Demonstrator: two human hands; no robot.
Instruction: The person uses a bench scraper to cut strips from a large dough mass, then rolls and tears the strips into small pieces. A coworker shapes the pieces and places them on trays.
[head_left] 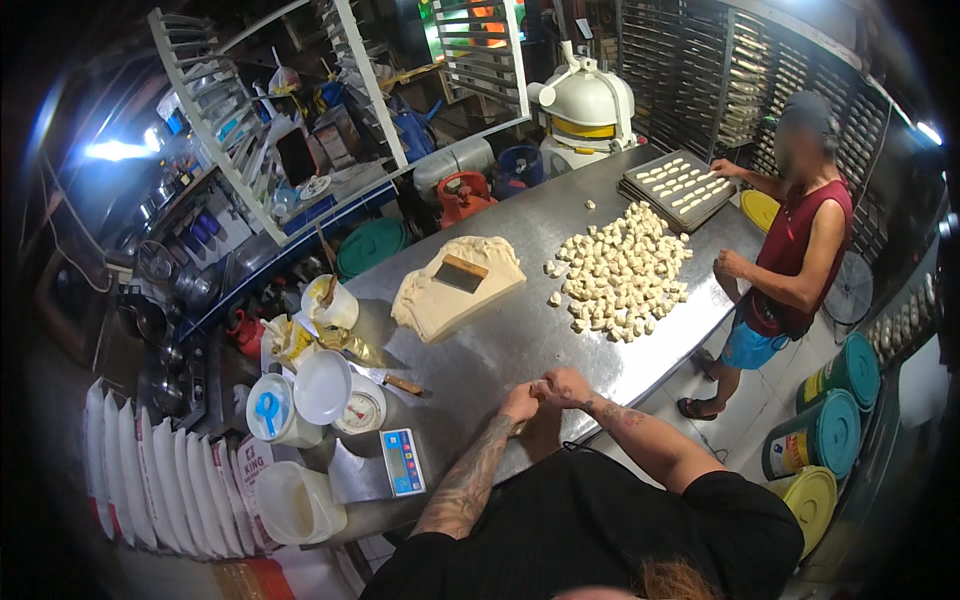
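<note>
My left hand (521, 402) and my right hand (567, 388) meet over the near edge of the steel table (470, 375). Both have curled fingers pressed close together; whatever sits between them is hidden. Beyond them lies a wide heap of small cut dough pieces (625, 270). To the left of the heap rests a large slab of dough (440, 310), with a wooden-handled dough scraper (462, 272) lying flat on top. A knife with a wooden handle (403, 384) lies left of my hands, near a blue and white digital scale (402, 462).
Across the table's right side a co-worker (815, 230) reaches to a tray of shaped dough pieces (680, 185). White tubs (300, 500) and a dial scale (360, 412) crowd the left end. Lidded buckets (815, 440) stand on the floor at right; a mixer (588, 105) stands behind.
</note>
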